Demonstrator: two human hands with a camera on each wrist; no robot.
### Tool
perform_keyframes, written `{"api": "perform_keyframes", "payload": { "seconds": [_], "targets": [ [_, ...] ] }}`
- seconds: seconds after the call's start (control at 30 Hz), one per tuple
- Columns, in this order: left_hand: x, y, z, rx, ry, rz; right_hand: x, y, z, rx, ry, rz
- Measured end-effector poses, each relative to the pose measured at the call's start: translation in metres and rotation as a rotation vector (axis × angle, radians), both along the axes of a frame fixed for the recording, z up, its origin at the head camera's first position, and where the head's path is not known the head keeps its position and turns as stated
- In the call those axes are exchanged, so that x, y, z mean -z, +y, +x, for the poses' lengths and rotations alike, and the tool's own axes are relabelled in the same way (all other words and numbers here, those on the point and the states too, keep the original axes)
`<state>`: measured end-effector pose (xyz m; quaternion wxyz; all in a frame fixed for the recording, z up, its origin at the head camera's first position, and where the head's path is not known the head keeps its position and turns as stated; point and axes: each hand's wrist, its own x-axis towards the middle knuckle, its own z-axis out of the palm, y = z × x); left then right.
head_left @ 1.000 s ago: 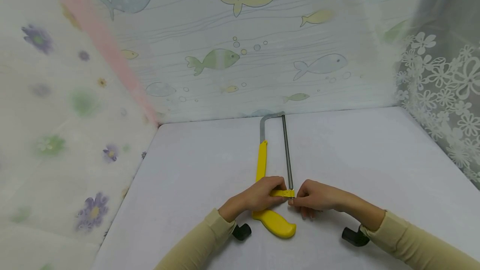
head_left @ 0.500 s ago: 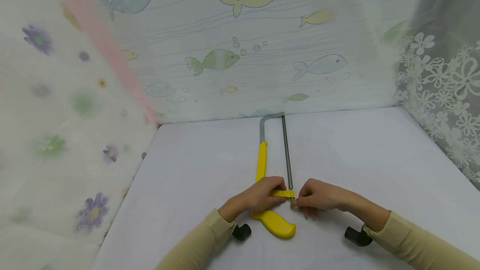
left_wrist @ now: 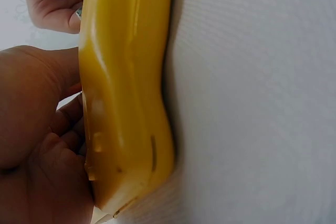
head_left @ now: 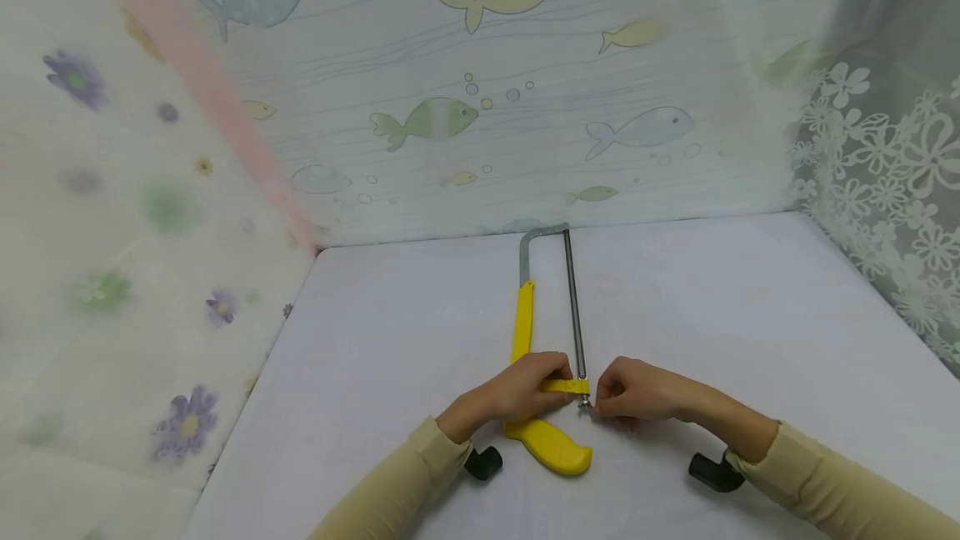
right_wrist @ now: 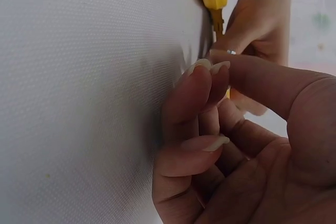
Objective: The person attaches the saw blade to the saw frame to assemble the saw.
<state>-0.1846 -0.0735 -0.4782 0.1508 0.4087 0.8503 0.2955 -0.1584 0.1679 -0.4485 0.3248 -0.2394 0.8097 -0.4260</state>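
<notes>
A hacksaw [head_left: 522,319] with a yellow frame and handle lies on the white-covered table, its blade side facing right. My left hand [head_left: 528,386] grips the yellow frame just above the handle, around the crosspiece. Below that crosspiece a small silver wing nut [head_left: 584,405] shows at the blade's near end. Just right of it is my right hand [head_left: 648,390], fingers loosely curled and fingertips beside the nut; whether they touch it I cannot tell. In the left wrist view the yellow handle [left_wrist: 128,51] hides part of both hands. The right wrist view shows the thumb [right_wrist: 262,74] extended near the fingertips.
The white tablecloth [head_left: 405,315] spreads around the saw. A fish-patterned curtain [head_left: 420,182] hangs behind the table's far edge, close to the saw's tip. Black wrist mounts [head_left: 483,463] sit under the sleeves.
My right fingertips pinched the wing nut a second ago; they have drawn slightly right and down, and the nut now shows. My left hand and the hacksaw have stayed put.
</notes>
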Motion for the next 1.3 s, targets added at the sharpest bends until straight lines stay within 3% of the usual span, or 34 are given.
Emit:
{"api": "perform_keyframes", "payload": {
  "seconds": [0.63,1.3],
  "targets": [
    [0.0011,0.0000,0.0003,0.009,-0.002,0.006,0.0018,-0.0095,0.0005,0.027,-0.056,-0.008],
    [-0.0014,0.0009,0.0019,-0.011,-0.005,-0.003,0.0022,-0.0013,-0.0014,0.009,-0.040,-0.021]
  ]
}}
